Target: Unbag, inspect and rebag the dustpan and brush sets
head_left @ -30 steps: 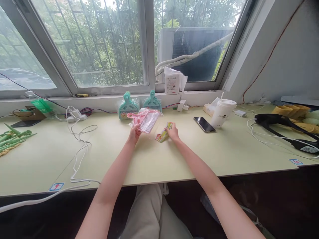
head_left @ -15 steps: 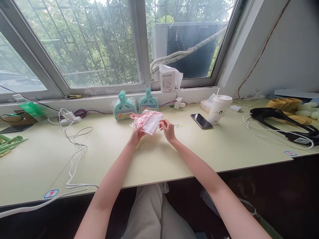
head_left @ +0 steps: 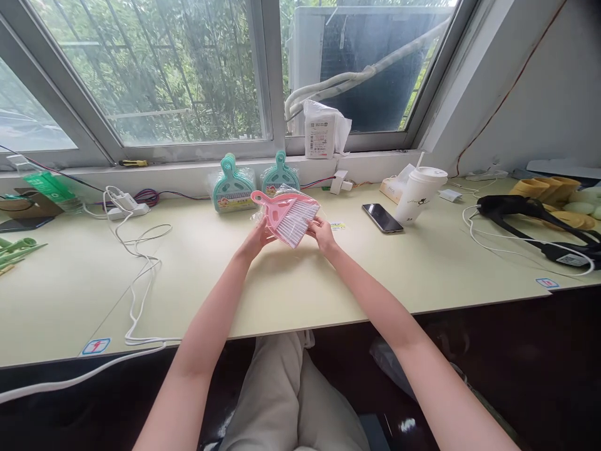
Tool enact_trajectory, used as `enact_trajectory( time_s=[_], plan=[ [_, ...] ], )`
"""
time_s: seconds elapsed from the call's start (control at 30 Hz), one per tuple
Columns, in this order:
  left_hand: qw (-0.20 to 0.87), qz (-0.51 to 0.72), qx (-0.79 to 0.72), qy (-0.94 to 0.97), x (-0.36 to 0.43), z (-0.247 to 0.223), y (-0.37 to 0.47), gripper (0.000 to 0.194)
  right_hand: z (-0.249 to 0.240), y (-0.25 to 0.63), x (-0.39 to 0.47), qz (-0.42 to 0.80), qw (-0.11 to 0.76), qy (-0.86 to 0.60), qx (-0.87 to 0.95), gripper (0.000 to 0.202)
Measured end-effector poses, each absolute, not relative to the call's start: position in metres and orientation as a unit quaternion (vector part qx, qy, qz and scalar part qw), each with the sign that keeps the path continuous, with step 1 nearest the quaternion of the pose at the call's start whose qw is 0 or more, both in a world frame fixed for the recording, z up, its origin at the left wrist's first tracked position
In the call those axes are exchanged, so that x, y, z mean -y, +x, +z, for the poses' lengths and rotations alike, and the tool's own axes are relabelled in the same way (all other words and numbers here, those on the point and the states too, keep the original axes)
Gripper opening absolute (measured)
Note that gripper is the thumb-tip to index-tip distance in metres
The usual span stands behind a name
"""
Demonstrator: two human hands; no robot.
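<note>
A pink mini dustpan and brush set (head_left: 277,210) in clear plastic wrap is held above the table, white bristles tilted toward the lower right. My left hand (head_left: 258,238) grips its lower left side, fingers partly hidden beneath it. On the opposite side, my right hand (head_left: 322,234) has its fingers closed on the edge by the bristles. Just behind stand two groups of wrapped teal dustpan sets, one at the left (head_left: 233,188) and one at the right (head_left: 280,176). A small yellow-and-white label (head_left: 337,226) lies beside my right hand.
To the right are a phone (head_left: 382,218), a white lidded cup (head_left: 420,194) with a straw, and a black strap-like device (head_left: 516,225) with a cable. White cords (head_left: 141,275) trail across the left of the table (head_left: 291,300). A tissue pack (head_left: 322,131) sits on the sill.
The pink dustpan set has turned so more of its pan and bristle face shows. My right hand has moved in from beside its edge to grip it. The camera view has tilted down slightly.
</note>
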State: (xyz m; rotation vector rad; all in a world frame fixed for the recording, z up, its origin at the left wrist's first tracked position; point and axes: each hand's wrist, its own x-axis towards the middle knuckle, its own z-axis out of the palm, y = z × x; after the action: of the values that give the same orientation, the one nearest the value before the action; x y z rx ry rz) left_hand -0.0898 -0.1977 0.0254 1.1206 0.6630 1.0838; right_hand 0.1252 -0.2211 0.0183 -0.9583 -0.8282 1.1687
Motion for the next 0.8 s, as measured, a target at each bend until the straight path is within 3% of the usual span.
enact_trajectory(
  time_s=[0.13, 0.4, 0.53, 0.7, 0.8],
  plan=[
    [0.625, 0.523, -0.378, 0.44, 0.182, 0.015, -0.102, 0.034, 0.018, 0.128, 0.222, 0.509, 0.649, -0.424, 0.373, 0.017],
    [0.556, 0.599, -0.484, 0.313, 0.173, 0.017, -0.112, 0.014, 0.022, 0.124, 0.226, 0.505, 0.615, -0.421, 0.435, 0.02],
    [0.523, 0.605, -0.514, 0.311, 0.172, 0.018, -0.115, 0.019, 0.021, 0.124, 0.226, 0.499, 0.617, -0.418, 0.443, 0.02],
    [0.306, 0.644, -0.525, 0.465, 0.171, 0.027, -0.13, 0.046, 0.021, 0.13, 0.226, 0.513, 0.573, -0.42, 0.482, 0.029],
    [0.345, 0.577, -0.476, 0.567, 0.173, 0.031, -0.136, 0.05, 0.022, 0.132, 0.227, 0.531, 0.542, -0.412, 0.506, 0.031]
  ],
)
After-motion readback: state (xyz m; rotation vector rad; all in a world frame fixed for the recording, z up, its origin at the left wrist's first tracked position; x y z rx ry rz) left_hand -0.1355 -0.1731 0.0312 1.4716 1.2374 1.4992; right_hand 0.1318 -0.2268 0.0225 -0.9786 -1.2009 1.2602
